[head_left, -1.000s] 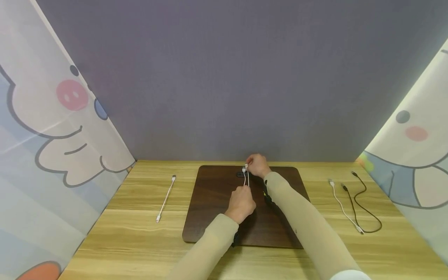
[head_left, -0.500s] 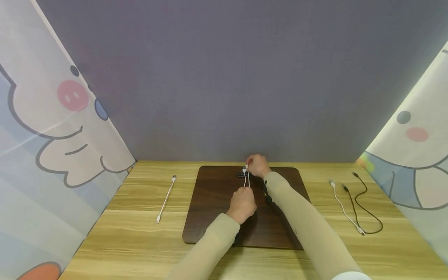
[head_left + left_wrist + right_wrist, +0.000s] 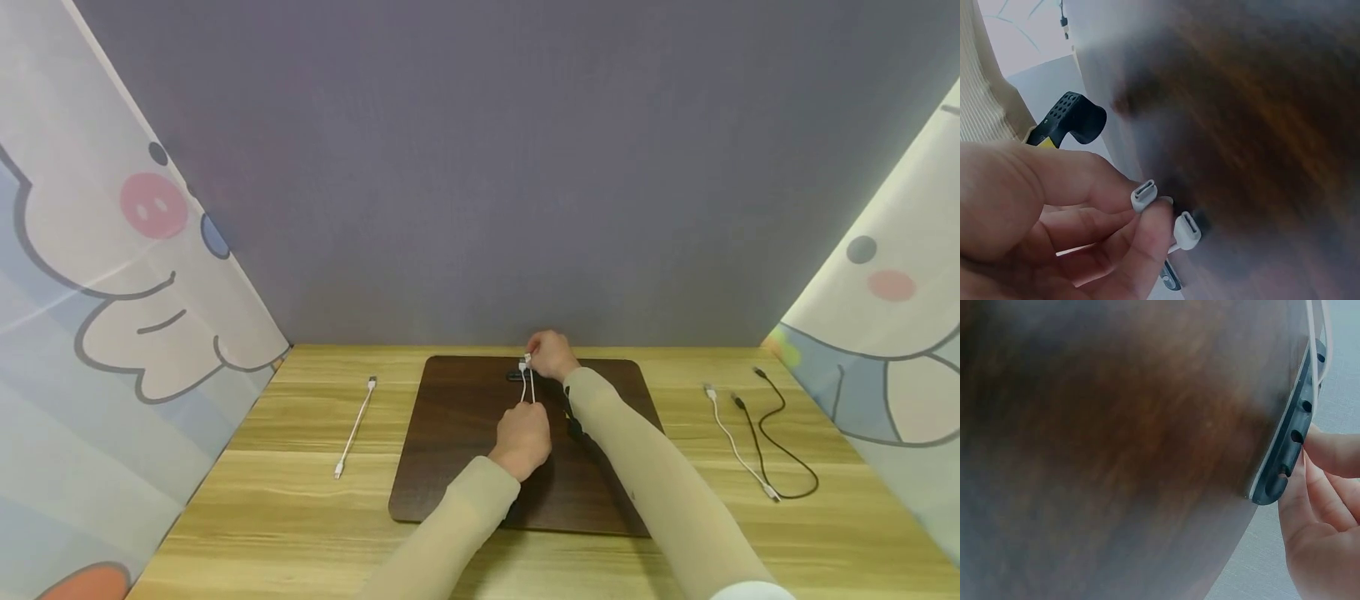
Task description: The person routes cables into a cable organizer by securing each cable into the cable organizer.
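With my left hand (image 3: 522,437) I pinch two white cables (image 3: 1186,239) near their small ends; one end sits between the fingers, the other sticks out just beside. My right hand (image 3: 553,356) is narrow, its thumb and finger holding a white plug (image 3: 528,357) beside the black cable holder (image 3: 1290,428). This holder is at the far edge of the dark board (image 3: 450,437), which lies on the desk (image 3: 300,504).
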Demonstrator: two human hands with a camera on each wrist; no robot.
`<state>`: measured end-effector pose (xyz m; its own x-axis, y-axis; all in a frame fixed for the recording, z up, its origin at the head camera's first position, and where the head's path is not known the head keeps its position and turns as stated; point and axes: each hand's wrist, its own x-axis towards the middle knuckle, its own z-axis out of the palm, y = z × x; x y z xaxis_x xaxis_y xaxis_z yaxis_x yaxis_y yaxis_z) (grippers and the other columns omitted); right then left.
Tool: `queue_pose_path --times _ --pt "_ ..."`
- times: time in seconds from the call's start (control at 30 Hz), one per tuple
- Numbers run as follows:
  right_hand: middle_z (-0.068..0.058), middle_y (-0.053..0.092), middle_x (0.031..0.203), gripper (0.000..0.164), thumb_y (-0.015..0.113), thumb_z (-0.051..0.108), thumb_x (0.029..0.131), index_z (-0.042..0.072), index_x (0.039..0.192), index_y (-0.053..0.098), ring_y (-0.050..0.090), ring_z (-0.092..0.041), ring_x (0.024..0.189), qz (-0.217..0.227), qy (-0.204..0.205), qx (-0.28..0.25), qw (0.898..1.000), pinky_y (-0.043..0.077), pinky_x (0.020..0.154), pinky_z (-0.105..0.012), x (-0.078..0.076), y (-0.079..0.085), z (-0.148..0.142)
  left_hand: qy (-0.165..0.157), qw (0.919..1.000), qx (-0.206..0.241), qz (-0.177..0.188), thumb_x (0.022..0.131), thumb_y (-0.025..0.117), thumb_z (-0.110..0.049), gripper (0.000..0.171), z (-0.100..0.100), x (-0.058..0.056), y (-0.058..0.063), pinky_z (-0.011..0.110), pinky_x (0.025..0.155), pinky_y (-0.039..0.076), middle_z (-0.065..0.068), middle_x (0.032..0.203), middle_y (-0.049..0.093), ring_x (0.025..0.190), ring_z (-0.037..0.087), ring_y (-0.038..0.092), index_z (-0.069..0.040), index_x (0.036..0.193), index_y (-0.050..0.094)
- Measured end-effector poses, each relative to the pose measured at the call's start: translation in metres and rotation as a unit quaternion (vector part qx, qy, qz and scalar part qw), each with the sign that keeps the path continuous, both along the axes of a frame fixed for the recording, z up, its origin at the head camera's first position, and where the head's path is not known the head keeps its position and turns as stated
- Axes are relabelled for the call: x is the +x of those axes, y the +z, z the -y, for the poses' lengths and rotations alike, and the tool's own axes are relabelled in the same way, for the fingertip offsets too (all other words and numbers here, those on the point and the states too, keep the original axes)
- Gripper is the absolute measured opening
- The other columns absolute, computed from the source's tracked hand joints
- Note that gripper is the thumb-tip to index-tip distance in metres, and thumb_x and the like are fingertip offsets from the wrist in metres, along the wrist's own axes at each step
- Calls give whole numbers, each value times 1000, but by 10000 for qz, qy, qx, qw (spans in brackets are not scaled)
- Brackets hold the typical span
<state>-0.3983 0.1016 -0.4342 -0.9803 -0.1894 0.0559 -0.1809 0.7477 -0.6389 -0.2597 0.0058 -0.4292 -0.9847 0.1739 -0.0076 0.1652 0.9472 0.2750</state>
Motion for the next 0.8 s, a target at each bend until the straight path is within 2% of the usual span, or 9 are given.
queue_pose_path --times 0.27,0.8 --pt "-11 67 88 15 74 0 86 0 101 71 62 -27 81 70 -3 -8 10000 53 72 -38 1 0 1 -189 9992 -292 -198 85 79 -11 12 -2 0 -1 38 53 57 13 80 69 70 29 70 -2 90 73" --pt "-12 68 94 10 68 1 82 4 92 71 58 -33 92 45 -28 384 9992 52 79 -41 -11 -4 3 -393 9982 -314 -329 87 78 -8 9 -3 -1 -3 37 52 56 14 81 69 69 29 71 -2 92 74"
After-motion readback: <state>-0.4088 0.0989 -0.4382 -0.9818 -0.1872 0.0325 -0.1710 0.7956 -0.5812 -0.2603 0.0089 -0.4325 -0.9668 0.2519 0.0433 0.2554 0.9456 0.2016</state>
